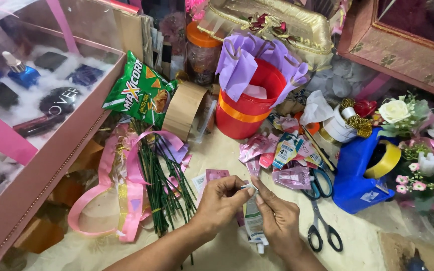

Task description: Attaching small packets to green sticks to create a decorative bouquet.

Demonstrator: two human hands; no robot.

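Hands (222,200) (277,216), two, on one sachet (252,221)

One head-worn view looks steeply down from close above the cluttered bench (227,150), facing away from the wearer, both forearms entering from the near edge.

A red bucket (244,108) with an orange band and lilac paper sits far centre. Left, a green snack bag (139,93) and pink ribbon (126,185). Right, a blue container (355,175) and blue-handled scissors (320,211).
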